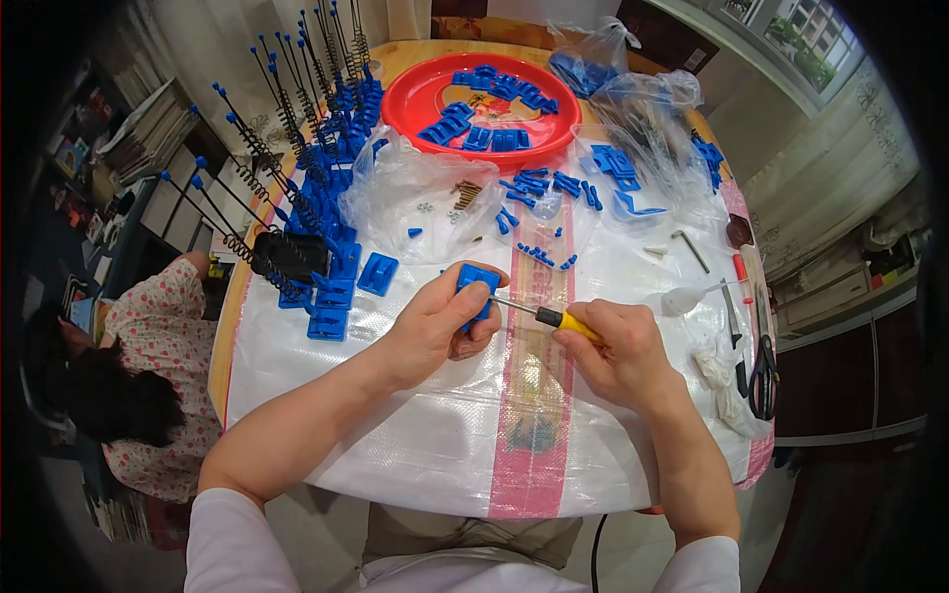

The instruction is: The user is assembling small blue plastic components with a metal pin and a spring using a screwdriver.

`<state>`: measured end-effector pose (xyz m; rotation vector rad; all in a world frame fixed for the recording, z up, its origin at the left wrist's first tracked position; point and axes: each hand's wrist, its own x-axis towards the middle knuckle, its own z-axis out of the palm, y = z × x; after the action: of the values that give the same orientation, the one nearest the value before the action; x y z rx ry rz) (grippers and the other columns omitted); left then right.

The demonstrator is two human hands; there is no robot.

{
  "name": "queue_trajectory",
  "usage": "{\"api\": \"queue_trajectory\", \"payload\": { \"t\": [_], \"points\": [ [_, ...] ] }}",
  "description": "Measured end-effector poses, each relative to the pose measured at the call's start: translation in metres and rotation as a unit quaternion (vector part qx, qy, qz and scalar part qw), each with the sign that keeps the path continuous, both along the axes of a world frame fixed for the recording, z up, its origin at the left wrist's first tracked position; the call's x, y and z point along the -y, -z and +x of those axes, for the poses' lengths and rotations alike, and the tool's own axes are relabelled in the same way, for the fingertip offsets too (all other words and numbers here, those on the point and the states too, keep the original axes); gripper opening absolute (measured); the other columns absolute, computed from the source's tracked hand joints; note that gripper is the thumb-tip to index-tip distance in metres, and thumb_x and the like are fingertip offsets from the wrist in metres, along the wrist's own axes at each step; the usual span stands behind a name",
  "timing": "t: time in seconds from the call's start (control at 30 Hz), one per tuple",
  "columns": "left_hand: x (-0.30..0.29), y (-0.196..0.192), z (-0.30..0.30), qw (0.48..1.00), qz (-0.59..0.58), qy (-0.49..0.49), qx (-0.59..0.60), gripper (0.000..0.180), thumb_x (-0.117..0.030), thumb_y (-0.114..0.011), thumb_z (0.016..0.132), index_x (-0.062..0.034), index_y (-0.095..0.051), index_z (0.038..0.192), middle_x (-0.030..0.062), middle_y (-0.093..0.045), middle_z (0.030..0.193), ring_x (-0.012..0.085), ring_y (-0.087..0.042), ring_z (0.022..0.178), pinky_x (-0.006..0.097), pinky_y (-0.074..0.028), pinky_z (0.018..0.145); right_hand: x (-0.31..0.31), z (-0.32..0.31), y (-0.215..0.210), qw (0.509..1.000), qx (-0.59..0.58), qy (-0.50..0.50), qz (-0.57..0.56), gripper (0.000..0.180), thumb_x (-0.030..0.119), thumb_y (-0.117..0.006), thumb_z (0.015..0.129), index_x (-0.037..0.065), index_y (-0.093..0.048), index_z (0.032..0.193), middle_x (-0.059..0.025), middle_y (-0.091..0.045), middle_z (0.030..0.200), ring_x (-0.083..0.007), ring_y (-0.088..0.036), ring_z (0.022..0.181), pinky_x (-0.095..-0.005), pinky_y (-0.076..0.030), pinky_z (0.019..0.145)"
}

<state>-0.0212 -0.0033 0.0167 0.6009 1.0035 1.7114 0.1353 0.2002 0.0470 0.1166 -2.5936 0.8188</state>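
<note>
A blue plastic block (478,281) is held in my left hand (445,306), the thumb pressed on its face and the fingers wrapped behind it. My right hand (621,344) grips a screwdriver (568,322) with a yellow and black handle. Its metal shaft points left, and the tip meets the block's right side; whether it sits in a screw there is hidden. Just left of my left hand, a similar loose blue piece (378,274) lies on the white woven sheet (415,445).
Assembled blue pieces with black springs and rods (331,262) crowd the left side. A red tray (395,119) of blue parts stands at the back. Screws (467,194) lie on clear plastic. At right are scissors (763,381), a hex key (692,251) and a squeeze bottle (680,301). A person (158,346) sits at left.
</note>
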Motion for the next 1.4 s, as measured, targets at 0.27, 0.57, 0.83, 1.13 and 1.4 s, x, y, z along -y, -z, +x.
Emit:
{"api": "queue_trajectory", "payload": {
  "t": [0.27,0.57,0.83,1.13,1.4],
  "points": [
    [0.001,-0.002,0.002,1.0,-0.006,-0.001,-0.023,0.035,-0.033,-0.042,0.109,-0.0048,-0.043,0.13,0.0043,-0.045,0.076,0.0111,-0.037,0.062,0.025,-0.032,0.057,0.001,0.002,-0.009,0.988,0.11,0.01,-0.108,0.02,0.017,-0.072,0.089,-0.002,-0.07,0.095,-0.0162,-0.065,0.069,-0.03,-0.062,0.056,-0.0362,-0.048,0.055],
    [-0.003,-0.004,0.006,0.999,-0.018,-0.01,-0.045,0.038,-0.033,-0.042,0.109,-0.0054,-0.042,0.134,0.0066,-0.051,0.079,0.0123,-0.043,0.063,0.025,-0.036,0.058,-0.008,0.003,-0.016,0.993,0.083,0.021,-0.086,0.019,0.018,-0.074,0.086,-0.001,-0.069,0.09,-0.0142,-0.065,0.07,-0.0275,-0.063,0.056,-0.0341,-0.049,0.055],
    [-0.001,-0.005,-0.004,0.99,0.058,-0.083,0.101,0.041,-0.033,-0.041,0.107,-0.005,-0.043,0.137,0.011,-0.061,0.095,0.0162,-0.054,0.074,0.029,-0.043,0.065,-0.023,0.001,-0.013,0.993,0.031,0.1,0.051,0.012,0.01,-0.072,0.08,0.002,-0.068,0.088,-0.0118,-0.06,0.083,-0.0295,-0.061,0.074,-0.0386,-0.049,0.066],
    [-0.005,-0.003,-0.004,0.994,0.077,-0.037,0.072,0.055,-0.029,-0.053,0.104,-0.0042,-0.032,0.149,0.0111,-0.061,0.11,0.0142,-0.056,0.089,0.028,-0.047,0.079,-0.036,0.003,-0.001,0.976,0.065,0.152,0.141,0.018,0.007,-0.071,0.079,0.002,-0.069,0.096,-0.0125,-0.063,0.099,-0.0318,-0.058,0.098,-0.0438,-0.047,0.084],
    [-0.004,-0.003,0.008,0.997,0.045,0.008,0.065,0.056,-0.027,-0.058,0.103,-0.0048,-0.035,0.149,0.0079,-0.061,0.118,0.0134,-0.057,0.095,0.027,-0.047,0.081,-0.004,-0.007,-0.01,0.991,-0.093,0.045,0.079,0.051,0.013,-0.08,0.072,0.003,-0.063,0.119,-0.0142,-0.06,0.119,-0.0341,-0.059,0.108,-0.0425,-0.049,0.092]
  ]
}}
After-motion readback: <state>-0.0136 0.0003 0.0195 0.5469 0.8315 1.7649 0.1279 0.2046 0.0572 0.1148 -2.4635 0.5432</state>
